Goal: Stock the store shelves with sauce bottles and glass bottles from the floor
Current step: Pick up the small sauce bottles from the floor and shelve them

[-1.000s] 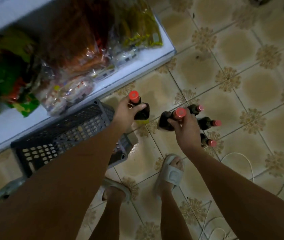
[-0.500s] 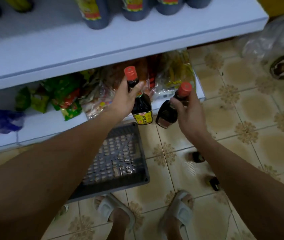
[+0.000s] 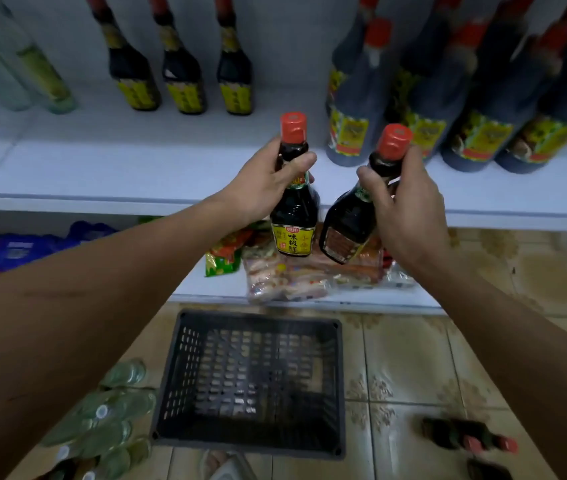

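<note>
My left hand point(image 3: 261, 187) grips the neck of an upright dark sauce bottle point(image 3: 294, 220) with a red cap and yellow label. My right hand point(image 3: 403, 209) holds a second sauce bottle point(image 3: 348, 223) by its neck, tilted with its base to the left. Both bottles hang just in front of the white shelf point(image 3: 136, 168), level with its front edge. Three small sauce bottles point(image 3: 180, 77) stand at the back of that shelf. More small sauce bottles point(image 3: 465, 438) lie on the tiled floor at lower right. Clear glass bottles point(image 3: 109, 420) lie on the floor at lower left.
Large dark bottles point(image 3: 448, 109) crowd the shelf's right side; pale glass bottles point(image 3: 33, 71) stand at its far left. A dark plastic crate point(image 3: 258, 386) sits on the floor below my hands. Snack packets point(image 3: 292, 282) fill the lower shelf.
Both hands have lifted their bottles from near the floor up to the level of the upper shelf. My view has tilted up, bringing the shelf's standing bottles into sight.
</note>
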`<state>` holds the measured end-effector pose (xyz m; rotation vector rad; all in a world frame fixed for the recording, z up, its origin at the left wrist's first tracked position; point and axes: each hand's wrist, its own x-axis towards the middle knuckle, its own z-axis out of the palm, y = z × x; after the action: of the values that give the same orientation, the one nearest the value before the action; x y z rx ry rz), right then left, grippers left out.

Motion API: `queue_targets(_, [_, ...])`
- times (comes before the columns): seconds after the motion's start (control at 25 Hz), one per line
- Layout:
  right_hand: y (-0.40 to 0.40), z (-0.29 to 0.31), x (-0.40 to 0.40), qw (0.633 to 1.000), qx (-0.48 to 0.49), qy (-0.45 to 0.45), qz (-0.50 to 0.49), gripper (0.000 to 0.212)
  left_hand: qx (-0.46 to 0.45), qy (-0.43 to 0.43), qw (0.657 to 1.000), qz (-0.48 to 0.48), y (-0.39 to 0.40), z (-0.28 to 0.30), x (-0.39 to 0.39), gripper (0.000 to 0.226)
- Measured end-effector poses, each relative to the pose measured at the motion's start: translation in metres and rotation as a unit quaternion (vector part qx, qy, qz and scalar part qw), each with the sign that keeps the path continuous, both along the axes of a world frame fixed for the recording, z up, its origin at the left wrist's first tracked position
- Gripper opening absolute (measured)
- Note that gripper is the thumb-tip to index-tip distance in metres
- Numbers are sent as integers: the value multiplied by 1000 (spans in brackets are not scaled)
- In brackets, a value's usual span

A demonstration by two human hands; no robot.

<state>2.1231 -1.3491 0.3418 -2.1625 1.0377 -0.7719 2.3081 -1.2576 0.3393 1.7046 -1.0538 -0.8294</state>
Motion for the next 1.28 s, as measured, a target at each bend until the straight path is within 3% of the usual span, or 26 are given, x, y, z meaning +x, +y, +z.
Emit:
queue_targets(0.2, [9, 31, 82, 995, -89, 32, 17, 40, -25, -16, 998, 51, 23, 33, 68, 10])
queue_targets(0.36, [11, 38, 136, 997, -76, 10, 3, 38, -47, -28, 993, 103, 39, 34, 114, 5])
queue_targets(0.48, [5, 37, 167, 996, -84, 25, -35, 36, -35, -41, 992, 117, 47, 18, 143, 19])
queue_targets(0.96, [-2, 14, 202, 995, -70, 35, -64, 38, -10, -38, 987, 153, 38, 2, 171, 34])
queue_targets(1.16, [-5, -3, 182, 993, 29, 108, 27, 64, 17, 0, 980, 199, 48, -11, 161, 46])
queue_targets(1.28, [-8, -17, 170, 982, 85, 135, 105, 66, 49, -30, 973, 225, 49, -19, 153, 57])
